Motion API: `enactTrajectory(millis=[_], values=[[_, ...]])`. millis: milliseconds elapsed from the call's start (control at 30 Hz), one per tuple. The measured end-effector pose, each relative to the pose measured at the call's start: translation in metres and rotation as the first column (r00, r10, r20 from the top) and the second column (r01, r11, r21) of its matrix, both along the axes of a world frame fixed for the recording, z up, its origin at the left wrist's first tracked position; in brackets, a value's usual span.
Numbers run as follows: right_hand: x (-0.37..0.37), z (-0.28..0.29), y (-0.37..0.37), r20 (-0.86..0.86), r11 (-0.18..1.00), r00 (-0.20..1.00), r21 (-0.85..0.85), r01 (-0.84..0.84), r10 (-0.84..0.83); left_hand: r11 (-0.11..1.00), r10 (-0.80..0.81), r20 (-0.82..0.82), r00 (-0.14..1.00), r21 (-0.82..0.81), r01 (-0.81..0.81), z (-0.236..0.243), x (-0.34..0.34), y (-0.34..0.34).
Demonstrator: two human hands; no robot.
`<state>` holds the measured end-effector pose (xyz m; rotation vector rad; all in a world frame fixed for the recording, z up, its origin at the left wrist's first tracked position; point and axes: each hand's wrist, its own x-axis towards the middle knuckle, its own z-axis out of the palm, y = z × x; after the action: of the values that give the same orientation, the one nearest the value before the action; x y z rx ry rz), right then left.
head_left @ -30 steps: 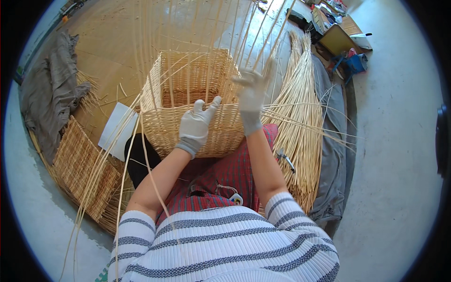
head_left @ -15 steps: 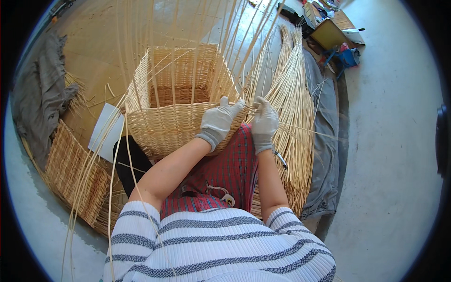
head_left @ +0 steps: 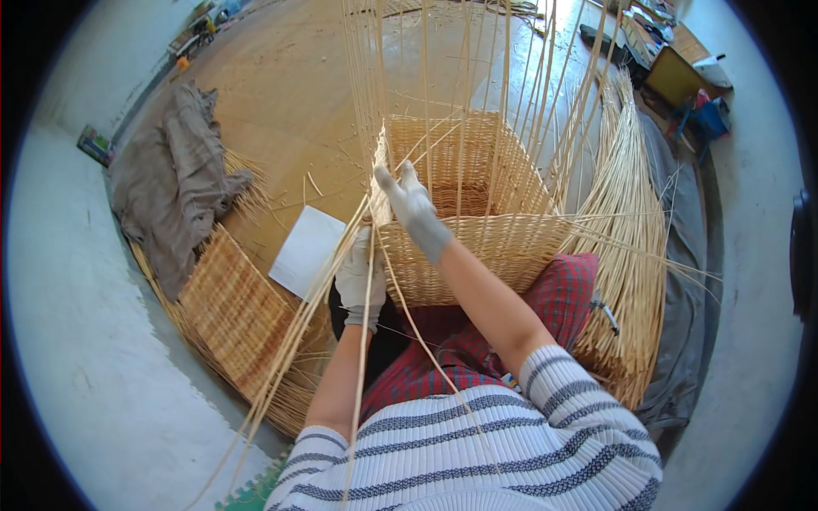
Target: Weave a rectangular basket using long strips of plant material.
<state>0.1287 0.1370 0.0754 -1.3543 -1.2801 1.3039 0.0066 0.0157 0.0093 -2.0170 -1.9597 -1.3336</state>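
Note:
A woven wicker basket rests against my lap, tilted, its hollow facing up and away. Tall upright stakes rise from its rim. At the near left corner, my left hand, in a pale glove, is closed on the basket's side; its fingertips are partly hidden by strands. Just above that corner my right hand, gloved too, reaches across with thumb and fingers apart, close to the rim. Long loose strands run from the corner down to the left, some crossing in front of my left hand.
A large bundle of pale rods lies at the right on dark cloth. To the left are a woven panel, a white sheet and crumpled grey cloth. Loose strand ends stick out from the basket's right corner.
Both hands have left the basket's right corner and come to its left corner. The right hand has crossed over the near wall. The view has turned left.

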Motion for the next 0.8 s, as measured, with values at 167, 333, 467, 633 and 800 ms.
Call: enactTrajectory(millis=[167,333,467,633,800], values=[[-0.024,-0.042,0.050,-0.075,0.945,0.948,-0.134,0.298,-0.310,0.990,-0.113,-0.004,0.994,-0.090,0.112,-0.031,-0.017,0.026],[-0.039,-0.041,0.019,-0.312,0.850,0.864,0.232,0.473,-0.396,0.912,-0.038,0.516,0.855,-0.333,0.242,-0.010,-0.014,0.026],[-0.013,-0.009,-0.004,-0.403,0.996,0.910,0.043,-0.082,0.093,0.968,-0.181,0.119,0.976,-0.151,0.198,0.007,-0.011,0.019],[-0.008,0.011,-0.015,-0.381,0.770,0.925,0.589,0.246,-0.003,0.965,-0.124,0.087,0.989,-0.220,0.140,-0.009,-0.014,0.021],[0.010,-0.025,-0.031,-0.439,0.792,0.880,0.596,0.135,0.180,0.943,-0.093,0.563,0.821,-0.214,0.254,0.020,0.005,0.019]])
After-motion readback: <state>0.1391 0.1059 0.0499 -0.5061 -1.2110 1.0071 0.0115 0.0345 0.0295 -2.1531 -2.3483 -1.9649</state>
